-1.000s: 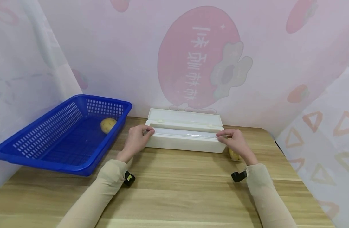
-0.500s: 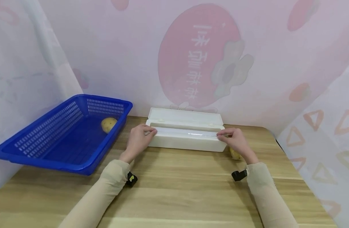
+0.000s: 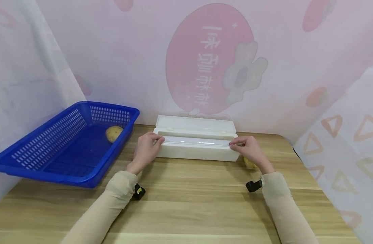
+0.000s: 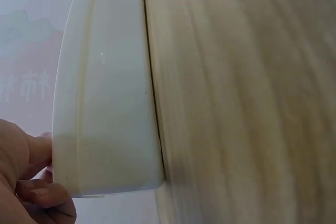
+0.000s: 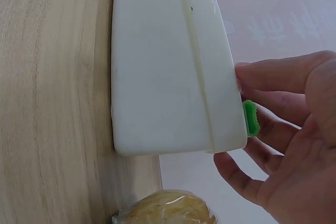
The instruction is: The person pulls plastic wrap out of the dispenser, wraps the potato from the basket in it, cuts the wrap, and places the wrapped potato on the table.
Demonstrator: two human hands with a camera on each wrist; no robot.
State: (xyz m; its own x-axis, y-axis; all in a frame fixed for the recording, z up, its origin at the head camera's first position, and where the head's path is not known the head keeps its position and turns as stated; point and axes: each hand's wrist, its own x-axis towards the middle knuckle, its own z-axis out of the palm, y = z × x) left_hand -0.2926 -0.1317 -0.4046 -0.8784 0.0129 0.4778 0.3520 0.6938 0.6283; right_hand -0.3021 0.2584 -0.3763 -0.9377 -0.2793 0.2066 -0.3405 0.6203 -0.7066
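Note:
A long white cling film box [image 3: 198,153] sits on the table with its lid [image 3: 195,124] tipped back. Shiny clear cling film [image 3: 193,140] stretches along its opening. My left hand [image 3: 146,148] pinches the film at the left end between thumb and forefinger. At the other end my right hand [image 3: 249,149] does the same, its remaining fingers around the box's corner. A green slider [image 5: 251,118] shows beside those fingers in the right wrist view. Just past this end lies a potato [image 5: 168,209] wrapped in clear film, partly hidden by the right hand in the head view.
To the left stands a blue plastic basket [image 3: 91,178] with slotted sides, holding one bare potato [image 3: 114,134]. The wooden table [image 3: 192,203] ends at a printed pink and white curtain [image 3: 137,61] behind the box.
Both hands keep their place at the two ends of the box. The view shifts slightly; otherwise nothing visibly moves.

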